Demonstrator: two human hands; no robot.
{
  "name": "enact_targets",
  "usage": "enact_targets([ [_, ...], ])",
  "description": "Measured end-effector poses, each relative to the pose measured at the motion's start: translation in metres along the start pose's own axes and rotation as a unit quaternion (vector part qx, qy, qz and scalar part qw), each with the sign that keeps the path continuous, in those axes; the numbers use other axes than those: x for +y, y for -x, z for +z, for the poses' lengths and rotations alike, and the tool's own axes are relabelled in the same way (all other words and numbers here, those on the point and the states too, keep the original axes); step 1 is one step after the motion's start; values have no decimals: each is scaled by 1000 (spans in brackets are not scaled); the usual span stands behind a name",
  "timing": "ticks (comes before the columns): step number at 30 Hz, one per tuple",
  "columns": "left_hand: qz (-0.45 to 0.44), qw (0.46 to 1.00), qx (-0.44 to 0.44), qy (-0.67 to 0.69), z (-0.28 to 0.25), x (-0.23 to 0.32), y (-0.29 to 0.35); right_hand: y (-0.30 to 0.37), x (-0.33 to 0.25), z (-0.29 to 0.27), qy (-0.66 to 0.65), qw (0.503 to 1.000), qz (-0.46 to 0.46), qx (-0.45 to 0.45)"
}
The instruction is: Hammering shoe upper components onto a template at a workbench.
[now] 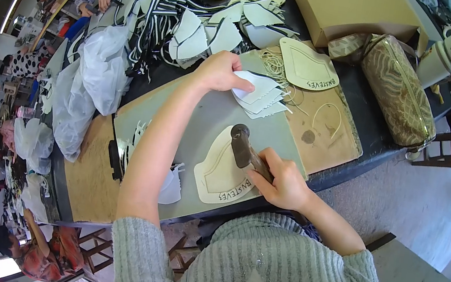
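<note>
A bare strip of mat [271, 133] lies between the white pieces [266, 103] and the hammer [241, 148], leading right onto the brown board [320, 149]. The left forearm [163, 126] bars the mat's left side, with a narrow gap between it and the near template [216, 163]. Beyond the left hand [221, 73], straps [162, 20] block passage; farther right, the box [355, 11] and pouch [399, 91] do.

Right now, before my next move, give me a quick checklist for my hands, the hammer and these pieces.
1. Hammer gripped by the right hand: ok.
2. White pieces in contact with the left hand: ok, thumb on top.
3. White pieces' edges lined up: not ok, they are fanned out.
4. Nearer pale template lying on the grey mat: ok.
5. Hammer clear of that template: cannot tell; they overlap in this view, and any gap is hidden.
</note>
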State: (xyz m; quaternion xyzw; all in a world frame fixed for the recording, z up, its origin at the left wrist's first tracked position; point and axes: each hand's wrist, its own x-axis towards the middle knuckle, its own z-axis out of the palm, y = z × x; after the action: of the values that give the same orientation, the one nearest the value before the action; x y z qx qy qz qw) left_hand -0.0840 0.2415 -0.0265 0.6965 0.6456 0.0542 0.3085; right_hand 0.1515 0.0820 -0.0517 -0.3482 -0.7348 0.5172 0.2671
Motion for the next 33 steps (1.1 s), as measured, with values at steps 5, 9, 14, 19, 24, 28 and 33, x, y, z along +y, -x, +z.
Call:
enact_targets([
  [5,87,994,62,5,3,10,25,0,-1,-1,3,1000,0,-15],
  [9,96,924,261,261,-13,17,77,1,4,0,-11,1000,11,-9],
  [14,40,848,330,412,12,-19,183,-1,5,0,-29,999,21,-13],
  [19,-6,847,248,470,60,-13,224,-6,-9,-4,-129,986,102,-2],
  [24,-19,908,187,374,96,4,223,-5,-7,4,-83,992,99,8],
  [28,-42,968,212,127,100,23,226,-1,5,13,0,998,38,40],
  [33,-25,802,321,503,75,-14,223,-3,5,12,-7,997,79,25],
])
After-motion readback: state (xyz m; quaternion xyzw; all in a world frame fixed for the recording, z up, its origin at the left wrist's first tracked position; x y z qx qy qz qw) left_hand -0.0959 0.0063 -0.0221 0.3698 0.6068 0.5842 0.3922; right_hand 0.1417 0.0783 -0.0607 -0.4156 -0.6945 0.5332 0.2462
